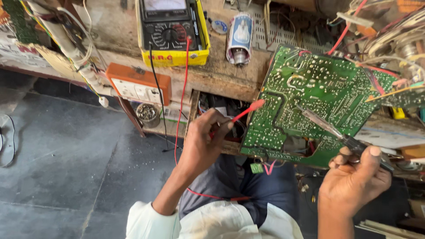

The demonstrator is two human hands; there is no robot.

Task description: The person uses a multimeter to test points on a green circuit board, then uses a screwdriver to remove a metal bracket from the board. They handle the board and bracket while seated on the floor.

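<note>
Gripping a red probe (248,109), left hand (201,144) fingers pinch it; right hand (354,181) clasps a black probe (327,128) on the green circuit board (305,84).

We see a glossy green circuit board (305,97) w/ shiny solder dots, red plastic probe (248,109), rough worn wood bench (221,75), yellow plastic meter (172,31).

Even daylight, sharp at centre, edges bent.
Soft light falls from above; the green circuit board (305,97) is bright and crisp. Faint shadows lie under the workbench (221,73). The dark floor (66,155) shows dull sheen. Wires at upper right look slightly soft.
</note>
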